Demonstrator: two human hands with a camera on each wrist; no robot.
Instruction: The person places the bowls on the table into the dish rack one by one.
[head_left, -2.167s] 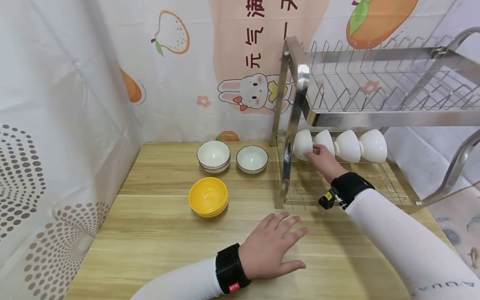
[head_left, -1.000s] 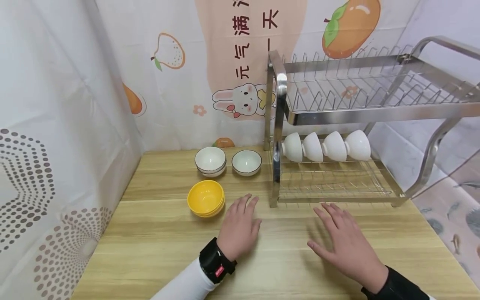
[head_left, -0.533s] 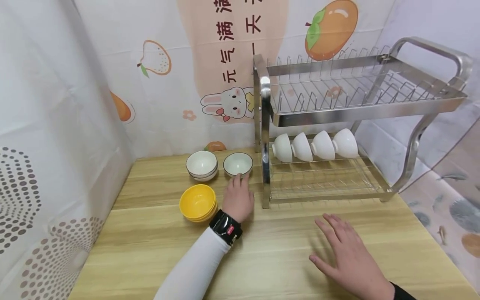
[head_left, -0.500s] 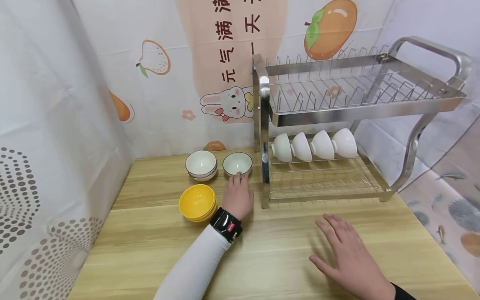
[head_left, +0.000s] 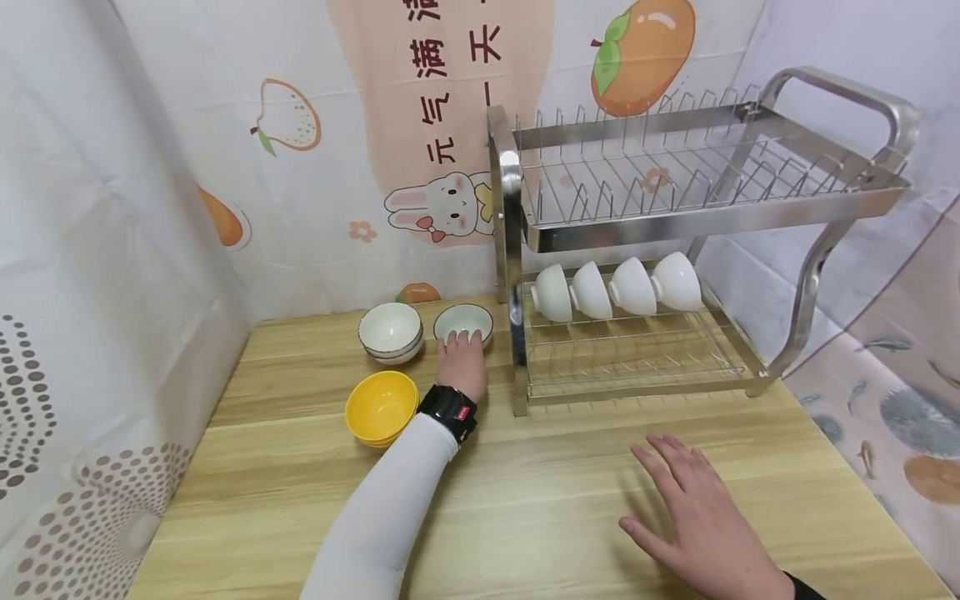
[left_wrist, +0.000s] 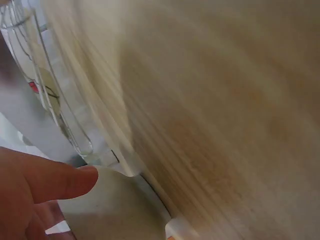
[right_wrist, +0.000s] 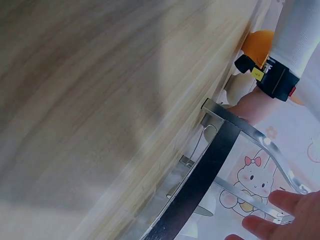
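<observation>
A pale bowl with a dark rim (head_left: 467, 314) stands upright on the table, left of the metal rack. My left hand (head_left: 462, 367) reaches over its near edge and pinches the rim, fingers inside. In the left wrist view the thumb (left_wrist: 67, 181) lies against the wall of the bowl (left_wrist: 117, 207). Just left of this bowl is a stack of similar white bowls (head_left: 390, 327). Nearer to me sits a stack of yellow bowls (head_left: 381, 407), partly behind my left wrist. My right hand (head_left: 693, 517) hovers over the table at front right, fingers spread, holding nothing.
A two-tier steel dish rack (head_left: 712, 218) stands at the right. Several white bowls (head_left: 633, 287) lean on their sides in a row on its lower tier. The wooden table (head_left: 525, 492) meets a printed curtain (head_left: 300, 217) at the back and left.
My right hand has let go of a white bowl on the rack and drawn back to the front right. My left hand has moved forward to the dark-rimmed bowl. The head view has shifted.
</observation>
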